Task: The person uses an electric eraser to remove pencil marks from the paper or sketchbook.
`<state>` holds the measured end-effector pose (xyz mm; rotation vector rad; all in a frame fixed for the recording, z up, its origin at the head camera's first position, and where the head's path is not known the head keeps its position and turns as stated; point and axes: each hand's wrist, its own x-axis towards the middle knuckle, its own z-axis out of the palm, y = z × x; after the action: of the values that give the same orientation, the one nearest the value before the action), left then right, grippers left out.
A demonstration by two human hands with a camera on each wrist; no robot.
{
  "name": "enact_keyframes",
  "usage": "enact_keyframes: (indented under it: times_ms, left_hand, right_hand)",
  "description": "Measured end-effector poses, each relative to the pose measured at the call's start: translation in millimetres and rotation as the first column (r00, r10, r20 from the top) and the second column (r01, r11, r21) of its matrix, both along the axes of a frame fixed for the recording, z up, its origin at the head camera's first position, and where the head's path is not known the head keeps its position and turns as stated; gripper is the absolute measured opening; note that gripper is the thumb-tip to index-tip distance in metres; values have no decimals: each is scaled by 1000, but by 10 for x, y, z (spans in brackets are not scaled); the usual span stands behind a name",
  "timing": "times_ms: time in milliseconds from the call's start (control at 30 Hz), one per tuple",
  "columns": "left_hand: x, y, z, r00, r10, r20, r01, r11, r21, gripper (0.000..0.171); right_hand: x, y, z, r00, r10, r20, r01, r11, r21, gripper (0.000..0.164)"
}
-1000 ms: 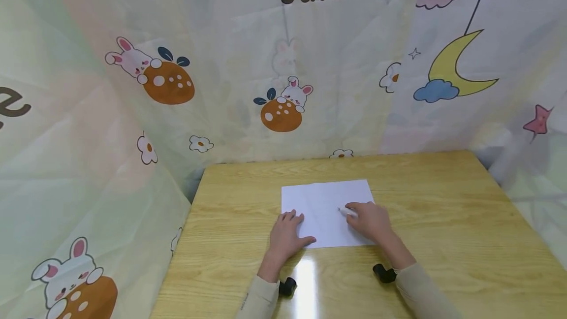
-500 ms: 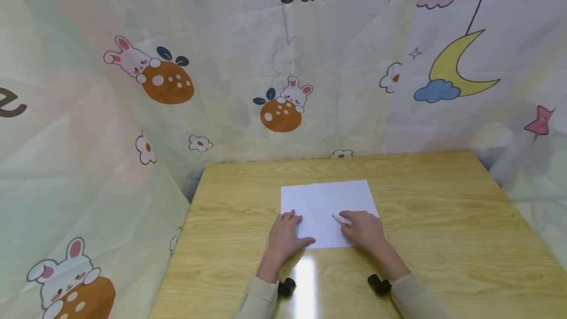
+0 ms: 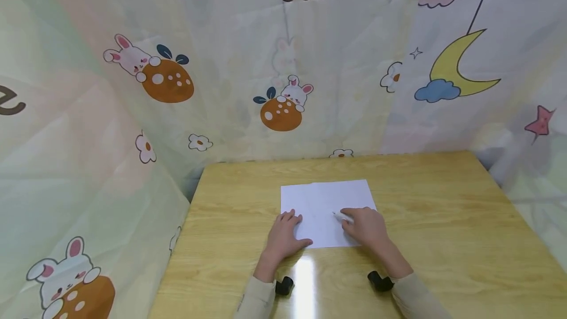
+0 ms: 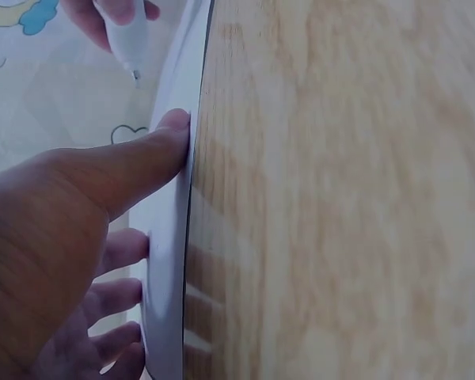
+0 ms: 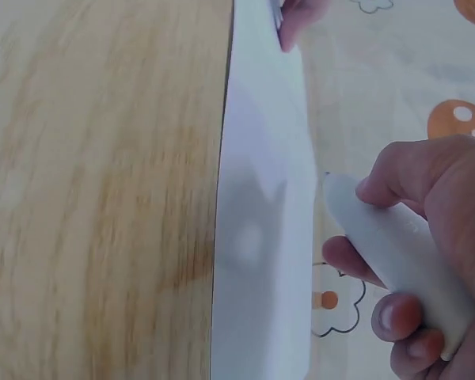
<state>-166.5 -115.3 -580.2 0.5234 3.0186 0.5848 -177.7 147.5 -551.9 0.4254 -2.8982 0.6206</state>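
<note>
A white sheet of paper (image 3: 316, 201) lies on the wooden table. My left hand (image 3: 285, 235) rests on its near left part, fingers spread and the thumb (image 4: 154, 150) along the near edge. My right hand (image 3: 366, 228) is over the right half of the sheet and grips a thick white pen-shaped tool (image 5: 400, 245) with a small metal tip. The index finger lies along its top and the other fingers curl under it. In the left wrist view the tool's tip (image 4: 135, 75) points down, close over the paper.
The wooden table (image 3: 235, 201) reaches back to a printed cloth backdrop (image 3: 230, 63) with rabbits and a moon. A black wrist camera (image 3: 284, 286) sits at the left cuff and another black camera (image 3: 380, 281) at the right.
My right hand has moved toward me and to the left over the paper, then slightly back up, still gripping the white tool. The left hand has stayed almost in place.
</note>
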Motion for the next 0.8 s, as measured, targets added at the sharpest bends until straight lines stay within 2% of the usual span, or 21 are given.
enact_keyframes:
  times_ms: [133,267,433,567,800]
  left_hand:
    - [-46,-11,35,1000,7,-6,-7,1000,8,77]
    - [-66,-13,39,999,5,-32,-5,1000,19,77]
    - [3,-20,18,1000,15,1,-15,1000,7,77]
    - [52,-12,5,1000,15,-8,-15,1000,15,77]
    - [38,8,13,1000,15,-16,-15,1000,18,77]
  right_hand:
    - [-32,-7,50,1000,8,25,-9,1000,9,28]
    - [-42,-23,60,999,-22,45,21,1000,11,29]
    - [-1,-68,11,997,-30,75,29,1000,13,29]
    - [26,-90,-46,997,-37,70,36,999,17,29]
    - [14,-89,-44,998,-43,43,43,999,1,28]
